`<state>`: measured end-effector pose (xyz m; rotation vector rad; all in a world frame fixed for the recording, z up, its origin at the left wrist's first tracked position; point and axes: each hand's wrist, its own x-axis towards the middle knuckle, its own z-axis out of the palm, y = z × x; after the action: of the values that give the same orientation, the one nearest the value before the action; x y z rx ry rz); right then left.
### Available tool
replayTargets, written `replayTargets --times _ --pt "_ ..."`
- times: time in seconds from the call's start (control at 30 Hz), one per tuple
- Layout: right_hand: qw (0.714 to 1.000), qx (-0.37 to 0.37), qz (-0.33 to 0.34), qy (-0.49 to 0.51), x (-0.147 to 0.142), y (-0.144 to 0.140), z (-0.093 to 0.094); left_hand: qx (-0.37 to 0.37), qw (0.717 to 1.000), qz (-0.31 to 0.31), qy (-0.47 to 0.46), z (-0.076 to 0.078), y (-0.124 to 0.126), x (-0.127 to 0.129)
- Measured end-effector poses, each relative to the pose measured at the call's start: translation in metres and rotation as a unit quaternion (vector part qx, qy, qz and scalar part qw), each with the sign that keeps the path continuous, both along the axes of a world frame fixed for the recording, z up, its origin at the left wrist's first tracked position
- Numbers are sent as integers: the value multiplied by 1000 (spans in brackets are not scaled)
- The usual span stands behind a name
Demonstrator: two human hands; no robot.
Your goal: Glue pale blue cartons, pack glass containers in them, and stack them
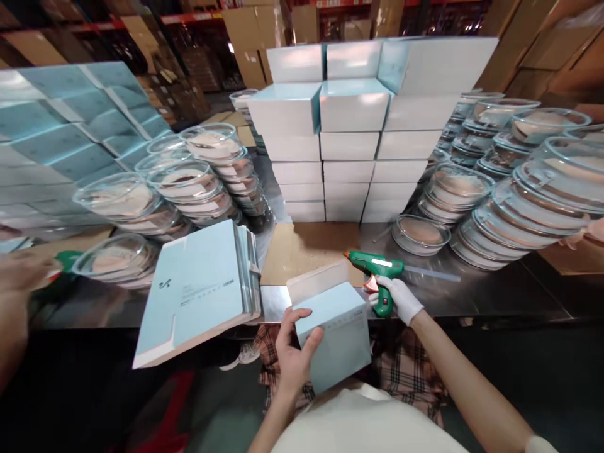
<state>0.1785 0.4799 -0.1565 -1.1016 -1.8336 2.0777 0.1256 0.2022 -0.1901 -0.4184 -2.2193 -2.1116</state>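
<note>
My left hand [297,343] grips a light blue box [337,333] at the table's front edge, thumb and fingers pressed on its side. The box's white end flap [317,281] stands up on the far side. In a white glove, my right hand [399,299] is closed around the handle of a green glue gun [380,264]. Its orange nozzle points left, just beyond the box, and a clear glue stick [431,273] sticks out of its back. A brown cardboard sheet [311,248] lies flat behind the box.
Flattened blue boxes [198,283] are stacked at left, overhanging the edge. Finished-looking boxes [349,151] rise in a tall stack behind. Round lidded glass containers [514,207] stand piled on both sides. Another person's hand [23,277] is blurred at far left.
</note>
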Motion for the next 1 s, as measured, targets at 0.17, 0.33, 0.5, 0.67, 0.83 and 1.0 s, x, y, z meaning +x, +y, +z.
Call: replayTargets --times 0.17,0.33,0.5,0.67,0.83,1.0 --pt "994 110 -19 13 17 2 29 3 1000 -25 9 8 -2 -4" --pt "980 19 143 140 -2 -36 47 56 993 -98 -22 19 13 -4" --pt "929 116 267 228 4 -29 49 181 974 -102 -86 15 22 -15" --pt "825 308 395 262 14 -22 58 163 978 -127 1 15 21 -25" --pt "801 332 406 289 10 -25 48 109 984 -140 20 25 21 -25" --pt "816 316 398 275 15 -23 34 77 986 -147 14 29 18 -25"
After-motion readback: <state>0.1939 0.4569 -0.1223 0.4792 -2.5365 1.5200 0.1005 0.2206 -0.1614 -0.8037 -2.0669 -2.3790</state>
